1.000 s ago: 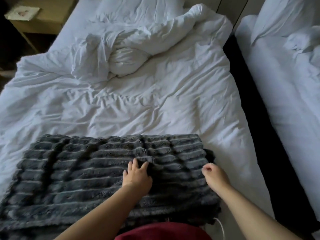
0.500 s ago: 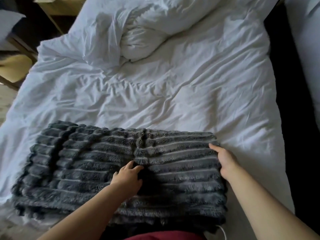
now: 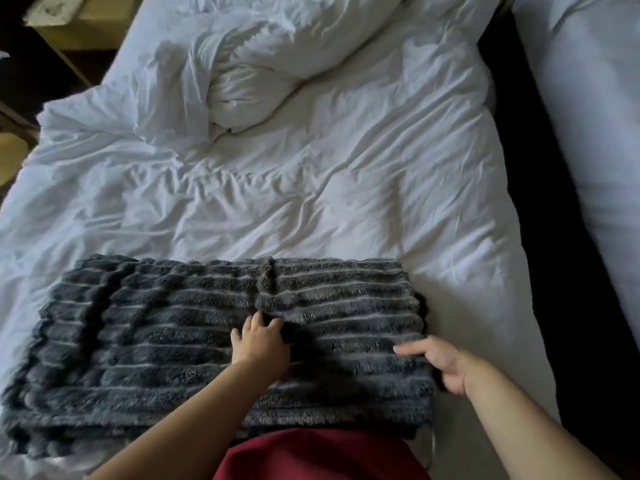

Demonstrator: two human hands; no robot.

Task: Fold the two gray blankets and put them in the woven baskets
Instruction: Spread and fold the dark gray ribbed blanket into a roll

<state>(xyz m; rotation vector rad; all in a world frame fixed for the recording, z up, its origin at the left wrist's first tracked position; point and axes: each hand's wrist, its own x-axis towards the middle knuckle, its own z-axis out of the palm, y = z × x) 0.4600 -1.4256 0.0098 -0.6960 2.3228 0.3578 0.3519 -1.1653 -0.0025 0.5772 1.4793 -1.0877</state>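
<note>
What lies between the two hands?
Only gray blanket, in the head view: the left hand rests on its middle, the right hand holds its right edge.

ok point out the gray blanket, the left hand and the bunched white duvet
gray blanket [image 3: 156, 341], head view, on its ribbed top, left half
left hand [image 3: 260, 344], head view, on the back of the hand
bunched white duvet [image 3: 249, 88], head view, on its crumpled middle

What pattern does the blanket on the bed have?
The blanket is dark gray with pale stripes, head view.
</note>
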